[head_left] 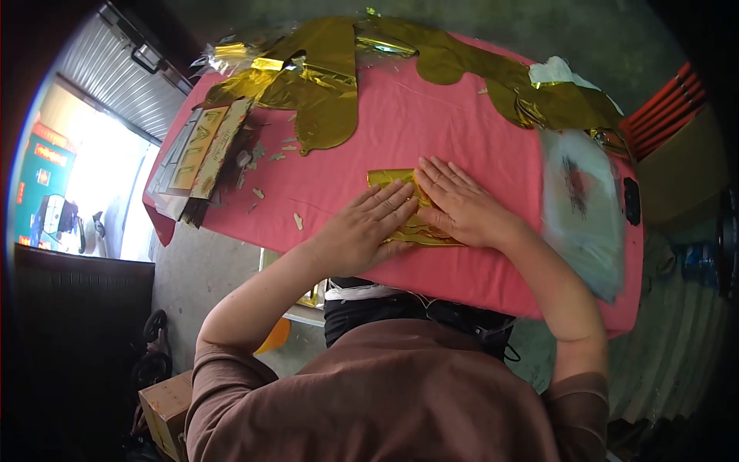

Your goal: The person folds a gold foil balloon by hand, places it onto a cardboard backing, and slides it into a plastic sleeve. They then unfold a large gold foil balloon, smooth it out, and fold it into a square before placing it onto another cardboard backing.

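Gold foil piece [423,233]: lies on the near part of the pink cloth [339,204], in front of the person's body and mostly hidden by the palms; its straight top edge and creased lower strip show, so it looks folded into a small, flat shape; take it as the dial's centre, twelve pointing away from the person
Left hand [375,218]: palm down over the foil's nine o'clock side, fingers stretched out and aimed towards one, gripping nothing; the flatness suggests pressing or smoothing
Right hand [462,204]: flat over the three o'clock side, fingers aimed towards eleven, clamped on nothing; with the other palm just beside it, the pair probably spreads pressure across the whole piece
Pink cloth: covers the table, likely giving the thin foil a soft, even bed
Pale scraps [299,222]: scattered from nine to ten o'clock, apart from the foil
Card stack [206,146]: near ten o'clock, at the table's end, perhaps set there to leave working room
Large foil shape [327,115]: towards eleven, spread flat
Second foil shape [500,85]: around one o'clock, along the far edge, apparently laid out of the arms' way
Clear plastic bags [581,215]: at three o'clock, lying flat, seemingly within easy reach of the right arm
Cardboard box [165,408]: off the table, between seven and eight
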A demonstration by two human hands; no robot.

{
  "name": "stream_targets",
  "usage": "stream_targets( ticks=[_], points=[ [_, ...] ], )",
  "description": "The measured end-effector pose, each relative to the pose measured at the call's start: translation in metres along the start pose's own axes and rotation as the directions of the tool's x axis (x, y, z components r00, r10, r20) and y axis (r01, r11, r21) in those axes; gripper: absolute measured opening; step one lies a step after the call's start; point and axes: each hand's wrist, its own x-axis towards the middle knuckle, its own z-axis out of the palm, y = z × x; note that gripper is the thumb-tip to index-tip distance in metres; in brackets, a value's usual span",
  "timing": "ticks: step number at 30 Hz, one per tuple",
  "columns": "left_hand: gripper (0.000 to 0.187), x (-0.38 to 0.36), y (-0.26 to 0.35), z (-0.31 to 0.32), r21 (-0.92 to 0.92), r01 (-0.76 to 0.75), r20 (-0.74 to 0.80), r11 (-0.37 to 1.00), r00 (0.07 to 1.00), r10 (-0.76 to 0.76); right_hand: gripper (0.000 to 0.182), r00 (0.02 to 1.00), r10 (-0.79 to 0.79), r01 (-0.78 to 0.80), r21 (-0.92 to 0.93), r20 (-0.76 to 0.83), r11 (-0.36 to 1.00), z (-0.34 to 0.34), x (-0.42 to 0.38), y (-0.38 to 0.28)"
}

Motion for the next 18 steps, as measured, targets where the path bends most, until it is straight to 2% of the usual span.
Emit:
stream_targets(
  ticks=[3, 5, 8, 10, 11, 12, 13, 14, 16, 17, 18],
  points=[
    [0.065, 0.000, -0.001, 0.003, 0.019, -0.012, -0.007, 1.000, 1.000, 0.012, 0.064, 0.994, 0.046, -0.049, -0.031, -0.097, 0.998, 0.003, 0.005, -0.011],
    [0.065, 0.001, -0.001, 0.003, 0.027, -0.014, -0.011, 1.000, 1.000, 0.014, 0.063, 0.981, 0.055, -0.051, 0.025, -0.185, 0.998, 0.019, 0.006, -0.014],
    [0.066, 0.000, -0.002, 0.001, -0.043, -0.021, -0.032, 0.999, 0.999, 0.020, 0.067, 0.965, 0.054, -0.060, -0.012, -0.256, 0.998, 0.025, 0.006, -0.014],
    [0.062, 0.000, -0.006, -0.003, -0.150, -0.078, -0.090, 0.986, 0.994, 0.065, 0.067, 0.973, 0.068, -0.075, -0.020, -0.223, 0.997, 0.021, 0.005, -0.017],
    [0.062, -0.002, -0.006, -0.008, -0.148, -0.081, -0.090, 0.986, 0.994, 0.068, 0.067, 0.979, 0.085, -0.093, -0.030, -0.186, 0.995, 0.019, 0.005, -0.018],
    [0.056, -0.006, -0.007, -0.017, -0.558, 0.063, -0.044, 0.828, 0.994, -0.105, 0.067, 0.978, 0.087, -0.095, -0.032, -0.187, 0.995, 0.020, 0.004, -0.018],
    [0.052, -0.010, -0.010, -0.023, -0.850, 0.184, 0.070, 0.493, 0.968, -0.240, 0.069, 0.979, 0.082, -0.092, -0.043, -0.186, 0.995, 0.020, 0.005, -0.018],
    [0.052, -0.014, -0.020, -0.022, -0.849, 0.183, 0.069, 0.496, 0.968, -0.240, 0.070, 0.980, 0.077, -0.088, -0.051, -0.184, 0.995, 0.021, 0.005, -0.018],
    [0.038, -0.019, -0.044, -0.018, -0.762, 0.165, -0.188, 0.626, 0.869, -0.459, 0.070, 0.980, 0.080, -0.089, -0.042, -0.183, 0.995, 0.021, 0.005, -0.018],
    [0.027, -0.017, -0.046, -0.024, -0.670, 0.203, -0.245, 0.714, 0.848, -0.471, 0.070, 0.980, 0.085, -0.092, -0.033, -0.182, 0.995, 0.020, 0.005, -0.018],
    [0.027, -0.013, -0.045, -0.029, -0.667, 0.205, -0.249, 0.717, 0.845, -0.473, 0.070, 0.979, 0.079, -0.087, -0.033, -0.186, 0.996, 0.020, 0.005, -0.018]
  ],
)
